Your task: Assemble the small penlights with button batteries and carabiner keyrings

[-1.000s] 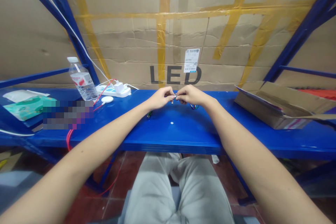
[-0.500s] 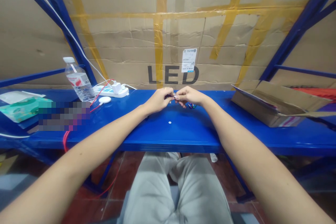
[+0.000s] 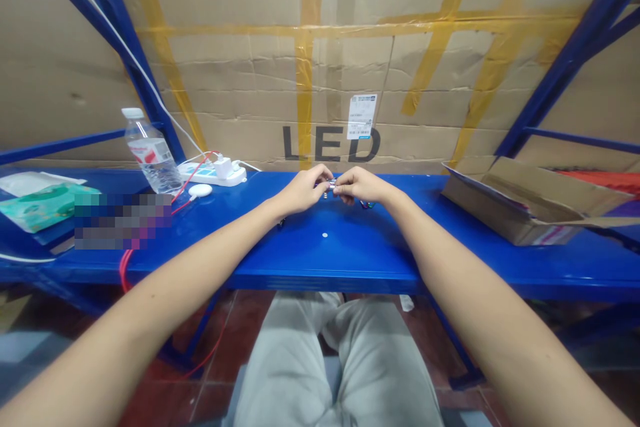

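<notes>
My left hand (image 3: 309,188) and my right hand (image 3: 361,185) meet above the back part of the blue table (image 3: 300,257). Between their fingertips is a small shiny metallic piece (image 3: 331,184), too small to name. Thumb and fingers of both hands are closed on it. Beneath my right hand lies a small multicoloured bundle (image 3: 367,205), partly covered by the palm. A dark little object (image 3: 281,221) peeks out by my left wrist, mostly hidden. On the tabletop in front of the hands is a small white disc (image 3: 325,235).
Left of me stand a water bottle (image 3: 153,153), a white power strip (image 3: 220,173) with cables, a round white charger (image 3: 201,191) and a green packet (image 3: 47,203). At right sits an open cardboard box (image 3: 505,203). A large cardboard sheet (image 3: 240,93) closes off the back.
Both hands stay in nearly the same place. The fingers have shifted slightly, and more of the shiny piece now shows between them.
</notes>
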`<action>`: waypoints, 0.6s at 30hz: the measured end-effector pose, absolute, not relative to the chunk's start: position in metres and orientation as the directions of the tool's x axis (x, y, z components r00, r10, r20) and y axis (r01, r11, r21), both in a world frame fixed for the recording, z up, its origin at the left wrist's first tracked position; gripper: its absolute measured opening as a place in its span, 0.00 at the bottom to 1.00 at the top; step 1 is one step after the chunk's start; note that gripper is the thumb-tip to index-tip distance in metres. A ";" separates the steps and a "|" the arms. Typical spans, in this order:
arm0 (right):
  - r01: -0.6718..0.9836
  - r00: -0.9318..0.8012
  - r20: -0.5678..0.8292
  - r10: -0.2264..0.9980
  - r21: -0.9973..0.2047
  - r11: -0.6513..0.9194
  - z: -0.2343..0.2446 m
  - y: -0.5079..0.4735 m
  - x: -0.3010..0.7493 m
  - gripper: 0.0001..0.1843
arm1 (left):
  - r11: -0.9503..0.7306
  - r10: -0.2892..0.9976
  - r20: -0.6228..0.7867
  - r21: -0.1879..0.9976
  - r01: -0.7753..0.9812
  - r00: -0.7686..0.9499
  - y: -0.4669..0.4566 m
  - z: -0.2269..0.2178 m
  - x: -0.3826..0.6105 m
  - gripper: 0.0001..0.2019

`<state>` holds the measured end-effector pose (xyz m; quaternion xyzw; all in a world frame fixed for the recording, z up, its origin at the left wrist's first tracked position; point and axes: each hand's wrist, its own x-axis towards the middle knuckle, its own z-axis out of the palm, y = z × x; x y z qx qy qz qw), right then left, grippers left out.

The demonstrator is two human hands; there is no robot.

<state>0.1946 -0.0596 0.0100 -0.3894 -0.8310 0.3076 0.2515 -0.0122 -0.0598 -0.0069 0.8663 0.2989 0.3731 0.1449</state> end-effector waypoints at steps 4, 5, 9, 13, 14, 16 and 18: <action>0.492 -0.567 0.193 0.800 -0.700 0.518 0.010 -0.059 0.194 0.17 | -0.799 0.598 0.588 0.489 0.349 0.545 -0.059 -0.006 -0.011 0.08; 0.491 -0.564 0.203 0.801 -0.697 0.522 0.010 -0.060 0.194 0.17 | -0.797 0.600 0.592 0.497 0.342 0.538 -0.060 -0.006 -0.011 0.08; 0.508 -0.553 0.218 0.804 -0.676 0.533 0.013 -0.061 0.194 0.17 | -0.775 0.627 0.588 0.539 0.329 0.511 -0.059 -0.007 -0.010 0.07; 0.507 -0.554 0.237 0.798 -0.665 0.549 0.015 -0.063 0.194 0.17 | -0.750 0.659 0.559 0.434 0.499 0.503 -0.056 -0.009 -0.008 0.08; 0.509 -0.557 0.239 0.795 -0.658 0.555 0.015 -0.063 0.194 0.16 | -0.750 0.654 0.547 0.375 0.545 0.523 -0.055 -0.009 -0.008 0.10; 0.524 -0.569 0.228 0.790 -0.641 0.561 0.014 -0.063 0.193 0.15 | -0.760 0.634 0.513 0.275 0.589 0.579 -0.056 -0.008 -0.008 0.13; 0.538 -0.580 0.208 0.788 -0.629 0.562 0.013 -0.063 0.193 0.15 | -0.772 0.620 0.487 0.242 0.587 0.615 -0.058 -0.007 -0.010 0.12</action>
